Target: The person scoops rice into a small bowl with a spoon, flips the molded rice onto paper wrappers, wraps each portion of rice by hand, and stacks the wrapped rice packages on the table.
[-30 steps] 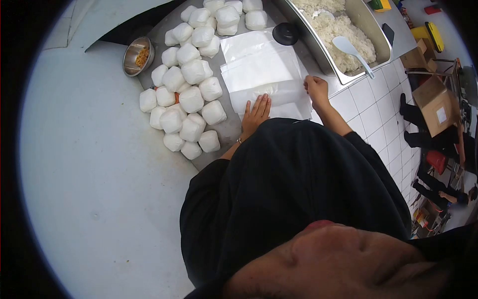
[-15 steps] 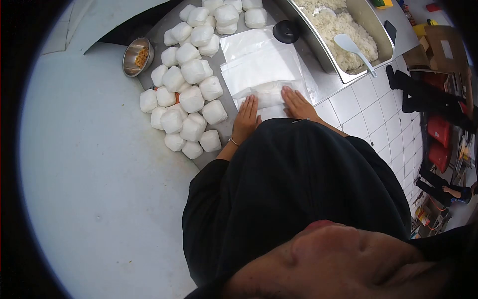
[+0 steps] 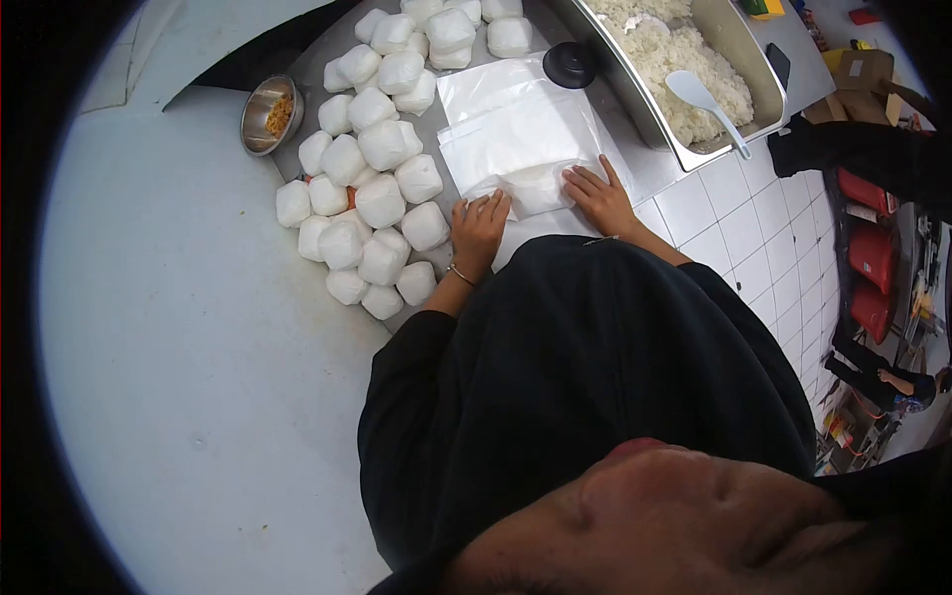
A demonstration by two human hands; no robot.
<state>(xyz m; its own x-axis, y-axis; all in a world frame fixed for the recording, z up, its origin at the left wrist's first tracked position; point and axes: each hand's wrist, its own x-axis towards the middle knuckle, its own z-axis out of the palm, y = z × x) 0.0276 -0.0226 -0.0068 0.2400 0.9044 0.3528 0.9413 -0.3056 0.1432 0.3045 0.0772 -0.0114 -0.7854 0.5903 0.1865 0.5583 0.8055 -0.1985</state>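
In the head view I have a white, film-wrapped bundle (image 3: 537,186) on the near part of some pale sheets (image 3: 516,129), its long axis running across the picture from left to right, the right end slightly higher. One end points toward each hand. My left hand (image 3: 478,230) is at the left end, fingers bent and fairly close together; I cannot tell whether they pinch the film. My right hand (image 3: 602,203) is open, digits spread wide, with fingertips touching the right end.

Up and to the right, a deep steel pan (image 3: 684,157) contains cooked white rice (image 3: 684,74). A pale blue paddle (image 3: 691,89) lies on the rice, its handle crossing the rim. A round black object (image 3: 569,65) sits just beside the pan, next to the sheets. At the upper left I see a small metal bowl (image 3: 253,124) holding orange-yellow crumbly food (image 3: 279,114). Between that bowl and the sheets, many rounded white wrapped pieces (image 3: 380,201) are crowded together, some stacked.
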